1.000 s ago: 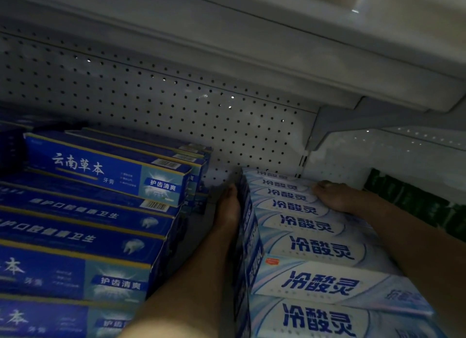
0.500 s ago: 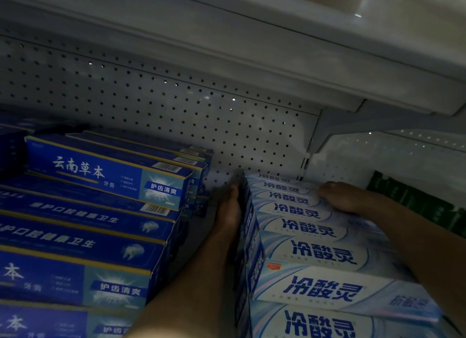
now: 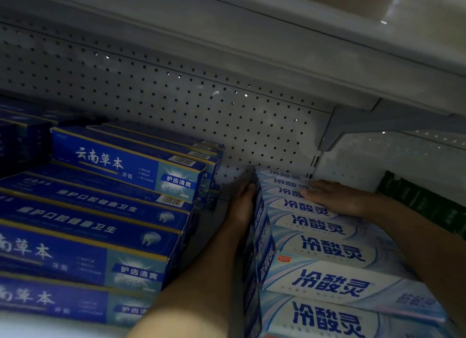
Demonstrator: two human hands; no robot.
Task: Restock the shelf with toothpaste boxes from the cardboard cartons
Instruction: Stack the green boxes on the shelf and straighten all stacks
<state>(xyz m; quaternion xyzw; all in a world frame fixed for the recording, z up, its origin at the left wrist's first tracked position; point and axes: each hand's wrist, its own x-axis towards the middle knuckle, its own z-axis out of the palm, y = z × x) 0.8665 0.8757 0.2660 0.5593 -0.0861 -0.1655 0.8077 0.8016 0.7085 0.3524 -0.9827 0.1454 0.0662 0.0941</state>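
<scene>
Right hand (image 3: 335, 199) slid forward over white boxes (image 3: 325, 249).

The light was dim and bluish, the whole bay in shade. A pale perforated back panel (image 3: 191, 105) ran behind the shelf space, its small round holes set in even rows. Overhead hung the grey underside of the upper shelf (image 3: 277, 42), with a faint glare toward its right end. A slanted bracket (image 3: 353, 126) held it up beside a slotted upright (image 3: 315, 161).
</scene>
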